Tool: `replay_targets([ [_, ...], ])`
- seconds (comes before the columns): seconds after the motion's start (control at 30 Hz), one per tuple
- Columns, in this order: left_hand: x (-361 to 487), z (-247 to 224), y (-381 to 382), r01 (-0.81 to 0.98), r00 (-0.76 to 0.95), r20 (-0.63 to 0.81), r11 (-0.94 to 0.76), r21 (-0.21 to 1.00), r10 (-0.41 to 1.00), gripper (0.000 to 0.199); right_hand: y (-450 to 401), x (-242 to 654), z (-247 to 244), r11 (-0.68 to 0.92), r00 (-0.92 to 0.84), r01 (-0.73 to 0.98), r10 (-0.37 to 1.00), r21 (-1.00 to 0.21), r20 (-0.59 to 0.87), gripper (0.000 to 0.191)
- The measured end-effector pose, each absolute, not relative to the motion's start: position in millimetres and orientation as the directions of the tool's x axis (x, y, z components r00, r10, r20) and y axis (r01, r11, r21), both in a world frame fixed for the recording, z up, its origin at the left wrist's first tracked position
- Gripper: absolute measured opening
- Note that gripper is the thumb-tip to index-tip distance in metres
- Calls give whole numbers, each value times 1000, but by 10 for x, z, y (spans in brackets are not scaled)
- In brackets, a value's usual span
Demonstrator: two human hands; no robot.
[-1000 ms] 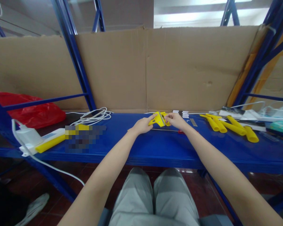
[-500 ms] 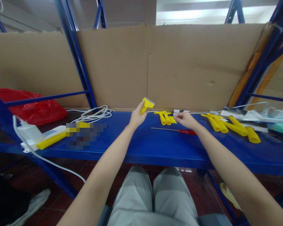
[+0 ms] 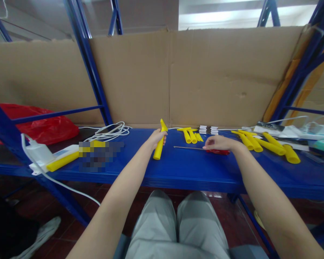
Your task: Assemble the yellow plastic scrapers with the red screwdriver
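My left hand [image 3: 157,137] is wrapped round the handle of a yellow scraper [image 3: 158,150], held tilted above the blue shelf with its head up. My right hand [image 3: 217,142] is over a screwdriver [image 3: 218,152] with a red handle, its fingers closed at the front of that handle. The long metal shaft points left along the shelf. Between my hands, farther back, lie two yellow scrapers [image 3: 187,135] and several small yellow pieces [image 3: 198,137]. Just behind my right hand is a stack of white and black strips [image 3: 208,130].
More yellow scrapers [image 3: 252,141] lie at the right. To the left are a power strip [image 3: 61,153], a coiled white cable [image 3: 108,132] and a red bag [image 3: 43,122]. A cardboard sheet [image 3: 199,75] stands along the back, with blue metal posts [image 3: 93,68] beside it.
My left hand has turned the scraper, so its handle now points down toward me. My right hand has moved from the small yellow pieces toward me, onto the screwdriver handle.
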State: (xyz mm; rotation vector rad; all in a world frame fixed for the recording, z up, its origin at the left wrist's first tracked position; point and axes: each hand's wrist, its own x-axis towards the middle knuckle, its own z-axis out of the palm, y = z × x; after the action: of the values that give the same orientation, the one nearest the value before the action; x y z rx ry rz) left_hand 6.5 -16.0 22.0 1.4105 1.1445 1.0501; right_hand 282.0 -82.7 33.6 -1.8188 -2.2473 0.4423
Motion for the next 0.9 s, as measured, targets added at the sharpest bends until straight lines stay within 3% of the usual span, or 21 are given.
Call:
replay_targets([
  [0.2,43,145,-113,221,288,-66,1,975,955,12,-853,2846,316,67,-116,942,984,-328,-133,47],
  [0.53,-18,121,-69,322,393,-149,16,947,907,10,-787,2845,254,64,-108,958,984,-281,-142,40],
  [0.9,-47,121,-91,323,401,-141,4,946,905,11,-714,2790,189,136,-134,947,991,-292,28,18],
])
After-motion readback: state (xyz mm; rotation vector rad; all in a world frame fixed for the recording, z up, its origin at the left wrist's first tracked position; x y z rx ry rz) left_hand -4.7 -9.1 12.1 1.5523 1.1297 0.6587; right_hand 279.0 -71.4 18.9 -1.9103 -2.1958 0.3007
